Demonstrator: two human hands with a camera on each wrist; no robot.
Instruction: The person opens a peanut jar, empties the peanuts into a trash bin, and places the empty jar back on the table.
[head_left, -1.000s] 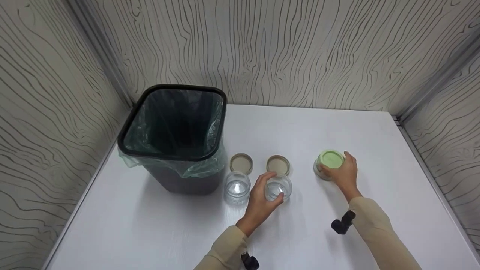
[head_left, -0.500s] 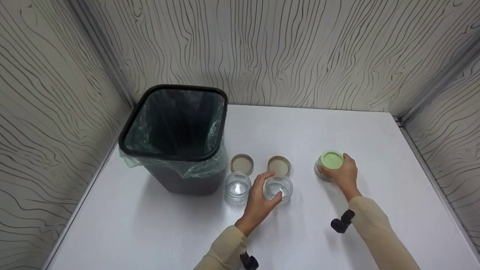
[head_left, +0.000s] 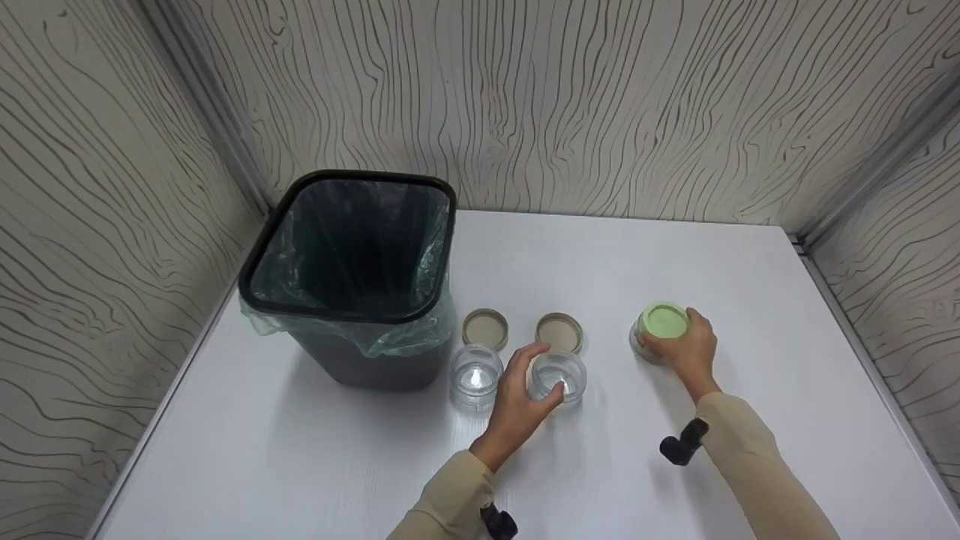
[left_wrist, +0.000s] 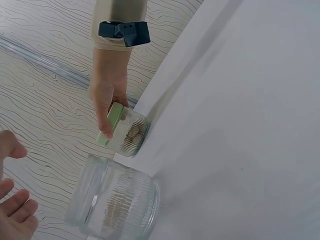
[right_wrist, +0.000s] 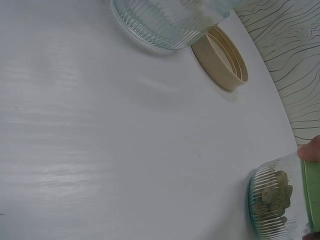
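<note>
My right hand (head_left: 684,346) grips a ribbed glass jar with a light green lid (head_left: 665,321), its thumb and fingers on opposite sides of the lid. Lumpy brownish pieces (right_wrist: 274,196) lie inside that jar, which stands on the table. My left hand (head_left: 520,400) is curved about a clear lidless jar (head_left: 559,376), thumb and fingers spread. In the left wrist view a gap shows between the left fingers (left_wrist: 20,206) and this jar. A second clear lidless jar (head_left: 475,372) stands to its left. Two tan lids (head_left: 484,330) lie behind the lidless jars, insides up.
A tall dark bin (head_left: 375,375) with a black rim and a greenish plastic liner (head_left: 397,337) stands at the left, close to the second clear jar. Wood-patterned panels (head_left: 525,105) enclose the white table (head_left: 300,465) at the back and sides.
My left hand has shifted very slightly left relative to the clear jar. The right hand stays on the green-lidded jar, and the jars and lids keep their places.
</note>
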